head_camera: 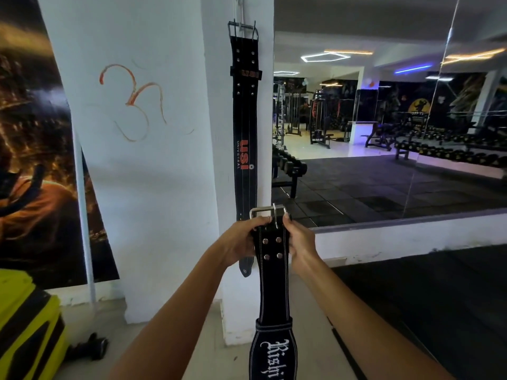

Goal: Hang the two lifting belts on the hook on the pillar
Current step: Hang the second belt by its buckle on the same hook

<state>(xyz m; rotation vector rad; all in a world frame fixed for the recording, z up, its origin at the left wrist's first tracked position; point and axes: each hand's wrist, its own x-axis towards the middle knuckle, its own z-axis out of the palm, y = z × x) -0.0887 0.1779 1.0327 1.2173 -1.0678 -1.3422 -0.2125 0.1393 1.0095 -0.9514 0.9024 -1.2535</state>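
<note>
Fingers of both hands grip the "Rishi" belt [273, 270]; the "USI UNIVERSAL" belt [245, 127] hangs hooked.

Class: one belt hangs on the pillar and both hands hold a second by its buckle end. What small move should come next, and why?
Probably raise the second belt straight up toward the hook. The first belt already hangs there by its buckle, while the left hand and right hand grip the second belt's buckle well below the hook, so it needs lifting first.
</note>
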